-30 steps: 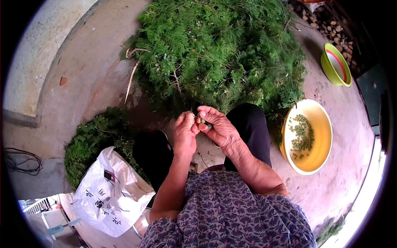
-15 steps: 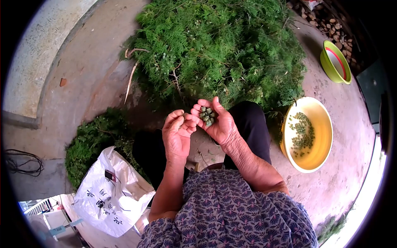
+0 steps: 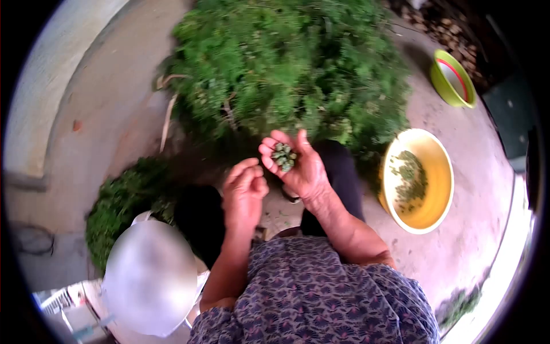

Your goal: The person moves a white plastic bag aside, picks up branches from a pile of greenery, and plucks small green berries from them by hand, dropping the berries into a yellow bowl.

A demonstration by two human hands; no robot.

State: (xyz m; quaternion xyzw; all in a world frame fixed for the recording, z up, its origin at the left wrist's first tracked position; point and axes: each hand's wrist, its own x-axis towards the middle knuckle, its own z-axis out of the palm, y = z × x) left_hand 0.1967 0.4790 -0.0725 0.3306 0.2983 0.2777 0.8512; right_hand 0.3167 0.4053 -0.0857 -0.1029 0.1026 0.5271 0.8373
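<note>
My right hand (image 3: 305, 169) is turned palm up and cupped, holding a small heap of green cones (image 3: 283, 156) on its fingers and palm. Just to the left of it is my left hand (image 3: 244, 195), fingers curled in and thumb pressed against them; whether anything small is between them is hidden. The two hands are slightly apart. In front of them spreads a big pile of green conifer branches (image 3: 286, 69). A yellow basin (image 3: 444, 198) on the right has many small green cones in its bottom.
A smaller heap of branches (image 3: 123, 200) lies at the left, beside a blurred white bag (image 3: 150, 281). Farther right stands a lime-green basin (image 3: 444, 83), near a pile of chopped wood (image 3: 452, 31). A dark cable (image 3: 35, 241) lies at the far left.
My left hand has drawn a little away from the cones and closed its fingers more. The right hand still cups the cones. The whole view has shifted slightly and blurred.
</note>
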